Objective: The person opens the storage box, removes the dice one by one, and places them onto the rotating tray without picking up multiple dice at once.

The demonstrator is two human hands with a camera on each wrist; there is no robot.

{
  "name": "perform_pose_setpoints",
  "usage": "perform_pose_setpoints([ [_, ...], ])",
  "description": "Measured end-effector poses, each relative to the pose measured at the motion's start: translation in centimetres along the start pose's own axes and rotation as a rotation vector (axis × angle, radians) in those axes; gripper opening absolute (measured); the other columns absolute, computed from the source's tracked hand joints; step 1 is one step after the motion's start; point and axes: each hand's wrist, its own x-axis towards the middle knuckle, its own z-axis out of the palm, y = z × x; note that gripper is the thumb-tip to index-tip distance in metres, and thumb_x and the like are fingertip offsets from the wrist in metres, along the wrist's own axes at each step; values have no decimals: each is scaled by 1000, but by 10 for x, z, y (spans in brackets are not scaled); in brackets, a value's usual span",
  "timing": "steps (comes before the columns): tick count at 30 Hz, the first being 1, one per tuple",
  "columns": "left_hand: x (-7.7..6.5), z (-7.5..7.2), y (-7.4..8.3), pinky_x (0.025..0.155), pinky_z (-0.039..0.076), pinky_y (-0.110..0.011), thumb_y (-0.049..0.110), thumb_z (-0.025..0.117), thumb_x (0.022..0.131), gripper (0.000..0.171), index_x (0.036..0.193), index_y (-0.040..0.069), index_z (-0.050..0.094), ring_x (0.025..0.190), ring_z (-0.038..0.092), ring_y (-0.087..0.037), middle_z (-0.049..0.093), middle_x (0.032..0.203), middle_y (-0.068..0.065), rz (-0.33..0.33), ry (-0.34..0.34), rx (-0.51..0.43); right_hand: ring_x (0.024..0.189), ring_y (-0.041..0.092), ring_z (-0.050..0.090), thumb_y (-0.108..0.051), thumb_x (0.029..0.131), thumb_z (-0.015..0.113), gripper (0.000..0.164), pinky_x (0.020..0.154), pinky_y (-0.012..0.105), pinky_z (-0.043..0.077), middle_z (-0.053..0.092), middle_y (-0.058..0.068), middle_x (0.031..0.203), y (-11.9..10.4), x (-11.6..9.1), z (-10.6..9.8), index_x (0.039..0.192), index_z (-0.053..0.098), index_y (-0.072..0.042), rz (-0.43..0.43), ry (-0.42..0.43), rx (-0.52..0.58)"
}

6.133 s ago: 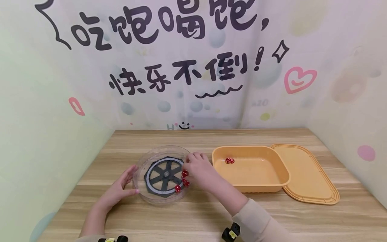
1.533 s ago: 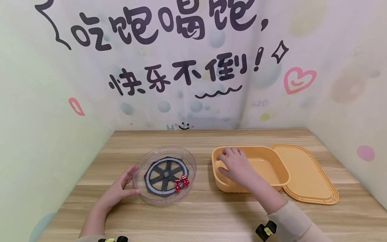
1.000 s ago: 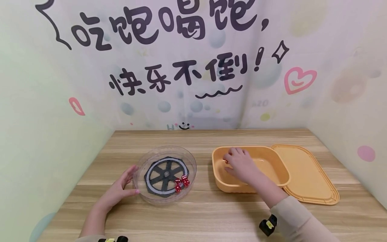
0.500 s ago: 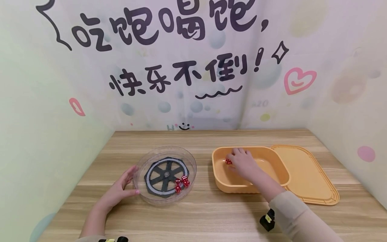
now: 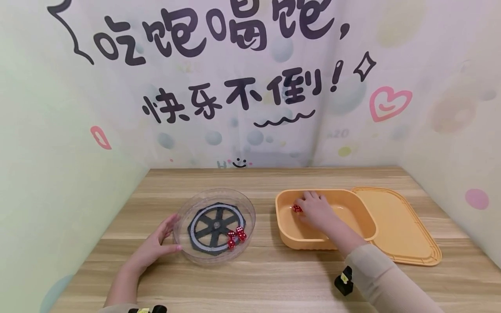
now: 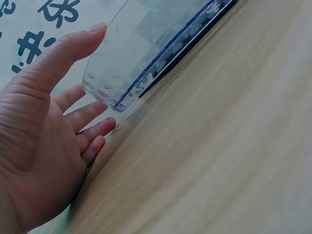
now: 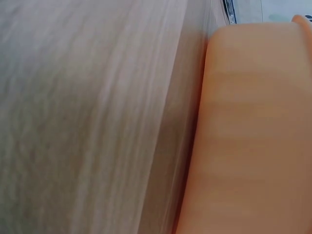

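A clear round dish (image 5: 182, 217) with a dark wheel-shaped pattern at its base stands left of centre, with several red dice (image 5: 236, 237) inside at its near right. Beside its left wall is my left hand (image 5: 156, 245), thumb and fingers spread; in the left wrist view the fingers (image 6: 80, 117) look extended, with fingertips close to the clear wall. My right hand (image 5: 318, 213) reaches down into an orange box (image 5: 352, 221), its fingertips at red dice (image 5: 297, 208) on the box floor. Whether it pinches one is hidden. The right wrist view shows only the box's outer wall (image 7: 253, 122) and the table.
An orange lid (image 5: 407, 230) lies flat right of the box, partly under its edge. The wooden table (image 5: 250, 282) runs back to a printed wall sheet (image 5: 235, 139), with side walls left and right. Dark wrist cameras (image 5: 344, 280) sit at the cuffs.
My right hand has gone from the dish to the orange box, then shifted slightly right inside it, uncovering red dice. One more die shows in the dish than at first. My left hand stays put.
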Motion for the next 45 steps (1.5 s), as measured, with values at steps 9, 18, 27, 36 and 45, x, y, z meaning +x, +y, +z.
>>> perform_pose_setpoints([
  [9,0,0,1,95,21,-3,4,74,80,92,150,-2,15,139,11,-42,20,153,-25,16,-2,1,97,32,49,-17,79,77,26,74,48,41,53,9,96,0,1,3,103,68,-11,2,1,4],
  [18,0,0,1,95,21,-3,4,74,80,92,150,-2,15,139,11,-42,20,153,-25,14,-3,4,90,31,49,-21,81,77,15,71,46,41,51,7,89,-1,1,3,90,66,-14,-6,22,-8],
  [27,1,0,0,104,21,-15,8,75,80,94,151,0,14,140,12,-41,18,155,-23,-34,-2,33,86,29,48,-22,81,77,16,69,45,39,47,4,85,0,-1,4,79,62,-16,-2,6,-5],
  [36,1,0,0,96,20,-5,7,74,80,94,151,0,13,140,10,-42,17,154,-24,-22,-9,26,87,29,47,-22,80,78,16,70,45,39,47,5,86,0,-2,1,79,63,-17,14,-9,7],
  [45,1,0,-2,95,20,-3,8,75,79,94,151,0,15,139,13,-40,20,154,-23,-10,7,35,89,29,49,-24,77,80,16,72,45,40,50,4,89,-3,-1,-6,82,66,-17,29,12,39],
])
